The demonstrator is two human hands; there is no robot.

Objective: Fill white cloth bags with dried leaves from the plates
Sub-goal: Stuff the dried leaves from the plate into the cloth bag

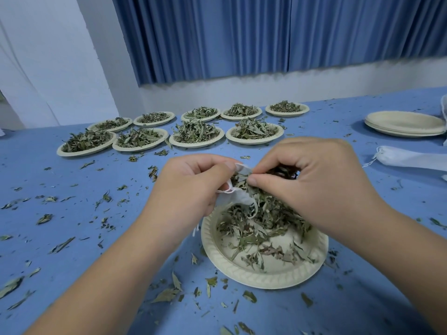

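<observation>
A cream paper plate (244, 274) with a loose heap of dried leaves (256, 228) lies on the blue table right in front of me. Above its far rim my left hand (191, 187) grips the rim of a small white cloth bag (238, 198), whose mouth faces right. My right hand (321, 182) holds a bunch of dried leaves at the bag's mouth, fingers curled round them. Most of the bag's body is hidden behind my left hand and the leaves.
Several plates heaped with dried leaves (196, 134) stand in two rows at the back of the table. A stack of bare plates (404, 123) and white cloth bags (408, 159) lie at the right. Loose leaf bits are scattered over the blue tablecloth (72, 228).
</observation>
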